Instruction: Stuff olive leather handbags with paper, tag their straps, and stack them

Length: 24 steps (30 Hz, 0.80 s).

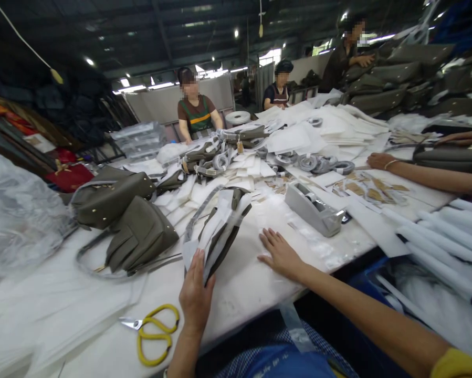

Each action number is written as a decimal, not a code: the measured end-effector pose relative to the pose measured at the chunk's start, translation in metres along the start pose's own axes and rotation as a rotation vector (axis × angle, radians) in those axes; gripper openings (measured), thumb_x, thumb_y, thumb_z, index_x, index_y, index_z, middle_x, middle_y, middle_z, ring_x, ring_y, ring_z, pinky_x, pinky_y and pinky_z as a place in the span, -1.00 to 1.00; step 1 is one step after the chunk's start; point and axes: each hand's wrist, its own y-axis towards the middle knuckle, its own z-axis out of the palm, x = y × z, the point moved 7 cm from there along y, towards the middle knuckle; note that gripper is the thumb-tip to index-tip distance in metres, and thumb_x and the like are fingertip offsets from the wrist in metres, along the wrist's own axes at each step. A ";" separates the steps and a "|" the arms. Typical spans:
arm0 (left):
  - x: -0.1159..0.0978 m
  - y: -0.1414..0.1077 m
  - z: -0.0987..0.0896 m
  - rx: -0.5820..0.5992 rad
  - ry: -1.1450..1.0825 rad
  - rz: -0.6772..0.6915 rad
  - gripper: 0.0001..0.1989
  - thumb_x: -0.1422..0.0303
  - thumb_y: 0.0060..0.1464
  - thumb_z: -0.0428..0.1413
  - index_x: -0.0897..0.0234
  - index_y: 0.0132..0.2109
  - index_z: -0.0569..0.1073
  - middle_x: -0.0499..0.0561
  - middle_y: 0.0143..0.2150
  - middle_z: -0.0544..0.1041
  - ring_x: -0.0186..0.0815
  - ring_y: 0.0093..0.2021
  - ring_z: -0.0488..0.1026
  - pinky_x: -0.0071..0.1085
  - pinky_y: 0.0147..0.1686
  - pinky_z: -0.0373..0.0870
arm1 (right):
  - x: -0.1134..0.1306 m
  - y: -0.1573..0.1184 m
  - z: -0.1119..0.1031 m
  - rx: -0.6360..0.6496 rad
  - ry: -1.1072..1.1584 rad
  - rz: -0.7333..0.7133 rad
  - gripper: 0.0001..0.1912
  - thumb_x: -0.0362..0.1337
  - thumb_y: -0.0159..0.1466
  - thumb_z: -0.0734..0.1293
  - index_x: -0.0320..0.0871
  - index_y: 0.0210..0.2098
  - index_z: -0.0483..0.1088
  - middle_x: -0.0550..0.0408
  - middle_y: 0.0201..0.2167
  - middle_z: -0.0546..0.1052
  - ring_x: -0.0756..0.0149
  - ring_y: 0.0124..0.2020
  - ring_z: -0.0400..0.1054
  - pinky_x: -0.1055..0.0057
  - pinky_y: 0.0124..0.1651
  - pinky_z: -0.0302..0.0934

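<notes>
My left hand (196, 296) is wrapped round the near end of an olive bag (228, 231), which stands on the white table (236, 294) with white paper or foam along it and a wrapped strap arching at its left. My right hand (279, 254) lies on the table with its fingers spread, holding nothing, between that bag and a grey tape dispenser (312, 210). Yellow-handled scissors (155, 333) rest near the front edge, left of my left wrist.
Olive bags (141, 236) lie at the left beside clear plastic (19, 210). White sheets (299, 136) and wrapped rolls (308, 163) cover the table's back. Another person's arm (428, 176) reaches in from the right. White rolls (448, 241) lie at the right.
</notes>
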 end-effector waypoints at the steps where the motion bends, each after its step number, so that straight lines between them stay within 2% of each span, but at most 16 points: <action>1: 0.000 0.001 0.000 -0.003 -0.002 0.002 -0.26 0.49 0.23 0.08 0.17 0.45 -0.03 0.17 0.34 0.32 -0.12 0.31 0.30 -0.22 0.21 0.36 | 0.009 0.006 0.007 0.004 -0.004 -0.044 -0.23 0.06 0.35 0.27 -0.36 0.34 0.17 -0.35 0.39 0.08 -0.17 0.42 -0.07 -0.12 0.39 -0.08; 5: 0.000 0.009 0.003 -0.015 0.011 0.014 -0.25 0.50 0.20 0.10 0.17 0.44 -0.01 0.18 0.33 0.33 -0.10 0.30 0.32 -0.20 0.20 0.37 | 0.057 0.034 0.022 0.024 0.082 -0.268 -0.24 0.09 0.36 0.24 -0.34 0.34 0.16 -0.37 0.37 0.12 -0.17 0.40 -0.02 -0.12 0.38 -0.08; 8: -0.006 0.023 0.004 -0.028 0.028 0.065 -0.24 0.52 0.19 0.10 0.17 0.44 0.00 0.18 0.33 0.34 -0.09 0.29 0.33 -0.19 0.20 0.38 | 0.085 0.052 0.021 0.019 0.151 -0.373 -0.26 0.10 0.36 0.24 -0.29 0.33 0.20 -0.32 0.35 0.18 -0.10 0.40 0.01 -0.09 0.39 -0.06; 10: -0.015 0.032 0.003 -0.034 0.049 0.118 -0.25 0.55 0.18 0.10 0.17 0.43 0.03 0.18 0.33 0.33 -0.09 0.28 0.35 -0.19 0.18 0.40 | 0.095 0.051 0.013 -0.029 0.196 -0.397 -0.31 0.06 0.36 0.25 -0.24 0.32 0.22 -0.27 0.32 0.25 -0.06 0.38 0.06 -0.08 0.38 -0.02; 12: -0.028 0.037 0.003 -0.035 0.083 0.182 -0.27 0.55 0.18 0.10 0.17 0.42 0.07 0.19 0.34 0.32 -0.08 0.27 0.35 -0.18 0.17 0.42 | 0.098 0.035 -0.002 -0.125 0.278 -0.433 -0.44 -0.04 0.38 0.25 -0.21 0.26 0.30 -0.23 0.22 0.41 0.00 0.29 0.23 -0.04 0.31 0.13; 15: -0.050 0.032 0.008 -0.050 0.138 0.287 -0.34 0.57 0.20 0.09 0.14 0.39 0.17 0.18 0.33 0.33 -0.08 0.29 0.34 -0.16 0.18 0.42 | 0.096 -0.011 -0.033 -0.250 0.407 -0.541 -0.65 -0.20 0.42 0.22 -0.15 0.13 0.43 -0.11 0.01 0.58 0.17 0.01 0.48 0.22 0.07 0.40; 17: -0.064 0.021 0.018 -0.045 0.157 0.347 -0.38 0.58 0.22 0.08 0.10 0.36 0.22 0.15 0.33 0.34 -0.09 0.29 0.33 -0.16 0.18 0.42 | 0.091 -0.038 -0.055 -0.298 0.427 -0.604 -0.68 -0.26 0.40 0.25 -0.12 0.11 0.43 -0.06 -0.01 0.59 0.22 -0.01 0.49 0.29 0.03 0.41; 19: -0.074 0.008 0.031 -0.014 0.149 0.398 -0.42 0.54 0.24 0.08 0.08 0.34 0.25 0.15 0.32 0.35 -0.09 0.29 0.33 -0.15 0.17 0.44 | 0.084 -0.049 -0.077 -0.347 0.429 -0.620 -0.67 -0.31 0.38 0.27 -0.10 0.12 0.42 -0.04 0.02 0.58 0.22 0.03 0.47 0.30 0.07 0.39; 20: -0.077 0.001 0.037 0.002 0.142 0.418 -0.44 0.52 0.25 0.08 0.07 0.34 0.26 0.15 0.32 0.36 -0.09 0.29 0.33 -0.14 0.16 0.44 | 0.080 -0.047 -0.087 -0.366 0.437 -0.606 -0.67 -0.33 0.38 0.27 -0.10 0.12 0.42 -0.04 0.02 0.57 0.23 0.05 0.46 0.30 0.10 0.38; 22: -0.081 -0.008 0.047 0.014 0.138 0.436 -0.46 0.51 0.26 0.08 0.08 0.33 0.27 0.15 0.31 0.37 -0.09 0.28 0.35 -0.15 0.14 0.46 | 0.070 -0.027 -0.098 -0.368 0.457 -0.520 -0.71 -0.34 0.39 0.25 -0.09 0.07 0.45 -0.03 0.03 0.57 0.25 0.06 0.45 0.30 0.13 0.35; 24: -0.083 -0.012 0.051 0.005 0.150 0.439 -0.47 0.52 0.26 0.07 0.08 0.32 0.29 0.14 0.29 0.39 -0.10 0.26 0.37 -0.16 0.13 0.47 | 0.062 0.013 -0.093 -0.244 0.425 -0.355 -0.73 -0.32 0.41 0.22 -0.09 0.02 0.47 0.00 0.04 0.56 0.25 0.09 0.43 0.30 0.19 0.29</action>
